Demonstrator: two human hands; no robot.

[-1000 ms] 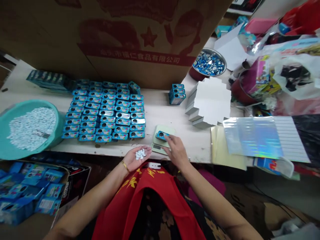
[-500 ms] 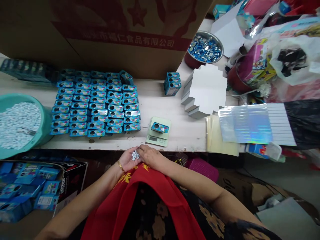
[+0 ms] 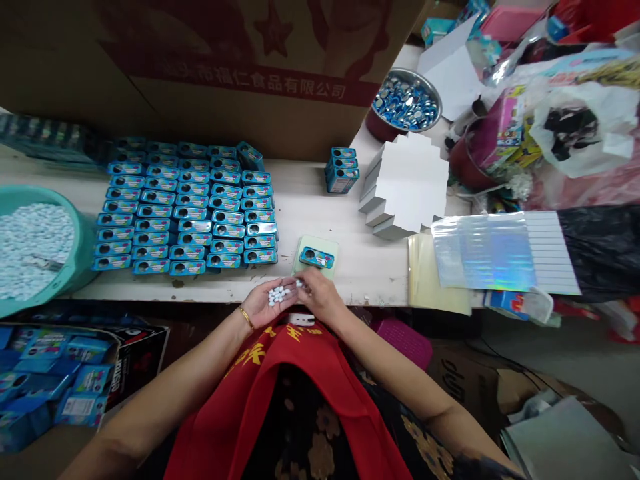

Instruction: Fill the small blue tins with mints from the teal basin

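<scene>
My left hand [image 3: 260, 305] lies palm up and cupped over my red apron [image 3: 280, 350], holding several small white mints [image 3: 278, 295]. Beside it, my right hand [image 3: 323, 297] has its fingertips pinched, with a white mint [image 3: 299, 283] showing at them. Just beyond that hand, a small blue tin [image 3: 317, 257] rests on a pale green scale [image 3: 329, 244]. My right hand hides the near part of the scale and its display.
Rows of blue tins [image 3: 194, 225] stand left of the scale. A teal tub [image 3: 84, 243] of mints is far left. White flat card pieces [image 3: 413, 180], a bowl of small blue-and-silver lids [image 3: 434, 123] and plastic sheets [image 3: 483, 253] lie right. A large carton [image 3: 225, 123] stands behind.
My right hand has moved up and right, off my left palm to the scale's near edge, a mint at its fingertips. My left palm has opened out, baring the mints.
</scene>
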